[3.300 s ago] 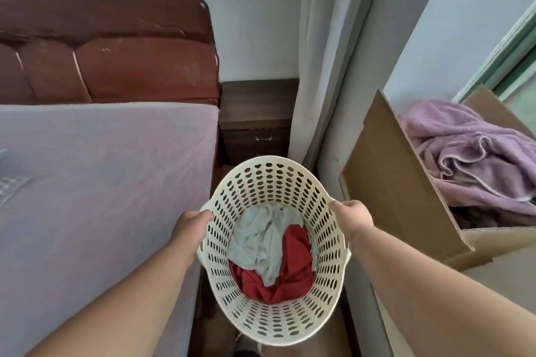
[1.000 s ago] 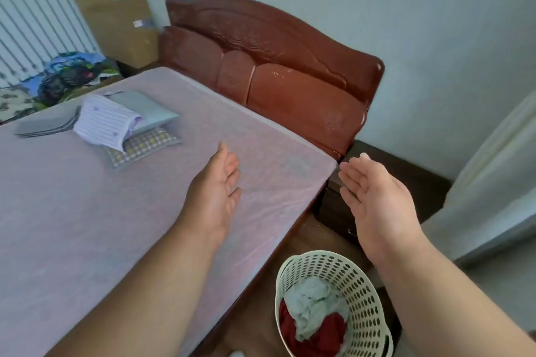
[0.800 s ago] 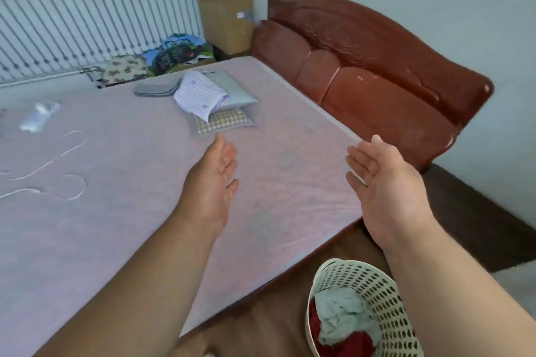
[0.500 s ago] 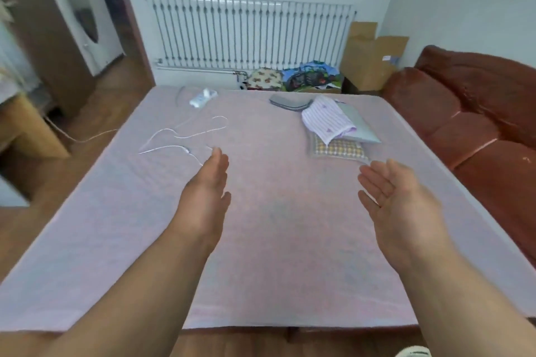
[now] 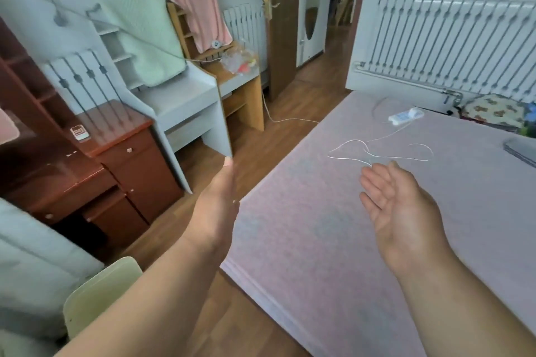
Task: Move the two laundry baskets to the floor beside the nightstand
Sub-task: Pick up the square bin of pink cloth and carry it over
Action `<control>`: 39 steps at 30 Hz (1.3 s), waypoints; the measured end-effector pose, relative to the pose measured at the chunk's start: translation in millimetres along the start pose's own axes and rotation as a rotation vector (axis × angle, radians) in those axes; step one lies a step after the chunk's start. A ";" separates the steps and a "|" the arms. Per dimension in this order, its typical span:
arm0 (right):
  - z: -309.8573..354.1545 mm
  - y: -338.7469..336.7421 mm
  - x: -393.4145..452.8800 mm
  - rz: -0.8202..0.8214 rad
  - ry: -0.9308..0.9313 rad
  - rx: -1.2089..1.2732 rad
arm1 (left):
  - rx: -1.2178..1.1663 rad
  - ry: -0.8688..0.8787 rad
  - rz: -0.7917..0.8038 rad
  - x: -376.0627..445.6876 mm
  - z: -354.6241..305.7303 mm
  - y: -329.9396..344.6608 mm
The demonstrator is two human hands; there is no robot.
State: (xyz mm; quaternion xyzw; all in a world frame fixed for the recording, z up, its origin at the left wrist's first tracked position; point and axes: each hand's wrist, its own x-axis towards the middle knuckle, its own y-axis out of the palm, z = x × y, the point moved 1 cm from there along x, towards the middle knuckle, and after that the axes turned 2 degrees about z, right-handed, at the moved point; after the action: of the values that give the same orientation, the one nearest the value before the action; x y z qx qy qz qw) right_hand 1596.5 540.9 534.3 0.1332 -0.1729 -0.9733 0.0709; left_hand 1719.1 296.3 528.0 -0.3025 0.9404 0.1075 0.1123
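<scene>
Two bare hands held out, empty, fingers loose and spread apart. Left hand (image 5: 216,206) edge-on over wood floor (image 5: 269,136) at the bed's corner. Right hand (image 5: 397,209) palm up above the pink bed (image 5: 333,240). White cable (image 5: 377,153) and power strip (image 5: 405,116) lying farther up the bed. Red-brown desk (image 5: 116,136) at left, radiator (image 5: 449,43) beyond. No laundry baskets or nightstand in view.
</scene>
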 end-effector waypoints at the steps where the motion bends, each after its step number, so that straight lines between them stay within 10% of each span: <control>1: -6.9 19.0 11.8 0.037 0.017 -0.011 | -0.012 0.008 -0.039 6.6 -0.7 -14.7; 20: -164.4 347.8 76.5 0.850 0.369 -0.285 | -0.403 0.109 -0.972 6.3 39.2 -235.6; 39: -480.9 582.4 91.0 0.791 0.614 -0.732 | -0.351 -0.364 -1.086 129.9 153.1 -595.4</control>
State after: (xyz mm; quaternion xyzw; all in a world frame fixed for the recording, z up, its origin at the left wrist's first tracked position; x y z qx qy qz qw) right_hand 1699.7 -170.3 284.9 0.2999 0.1639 -0.7868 0.5140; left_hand 1991.7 -205.8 266.4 -0.7307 0.5848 0.2387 0.2589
